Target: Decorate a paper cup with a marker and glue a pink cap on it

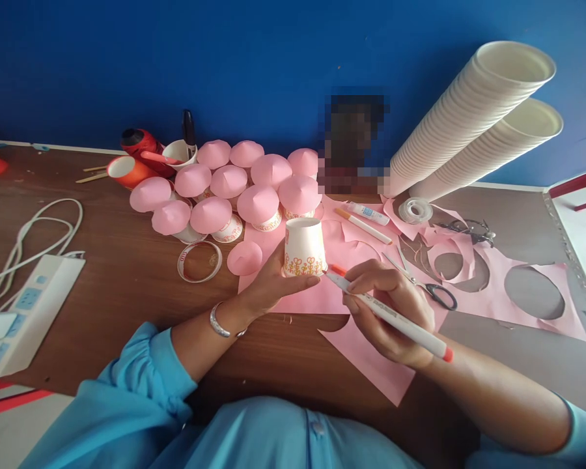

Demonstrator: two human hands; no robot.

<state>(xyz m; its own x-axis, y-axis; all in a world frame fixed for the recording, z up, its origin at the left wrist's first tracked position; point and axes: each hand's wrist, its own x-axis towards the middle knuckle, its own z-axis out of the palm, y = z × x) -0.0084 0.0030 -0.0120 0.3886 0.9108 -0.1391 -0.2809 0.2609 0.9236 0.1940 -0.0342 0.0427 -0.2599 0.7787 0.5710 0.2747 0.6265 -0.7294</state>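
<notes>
In the head view my left hand (273, 280) is wrapped round a white paper cup (305, 240), held upside down above the pink paper. Orange and yellow flower drawings run around the cup's lower band. My right hand (390, 309) grips a white marker pen (405, 327) with a red end. Its tip is at the cup's lower right edge; I cannot tell whether it touches. What looks like an orange cap lies along the pen near its tip. Just left of the cup is a small pink paper cone (245, 258).
Behind stand several cups topped with pink cones (258, 203). Two tall stacks of paper cups (469, 107) lean at the right. Scissors (432, 290), a tape roll (416, 210), an orange marker (364, 226) and cut pink paper (498, 286) lie about. A power strip (39, 312) is at left.
</notes>
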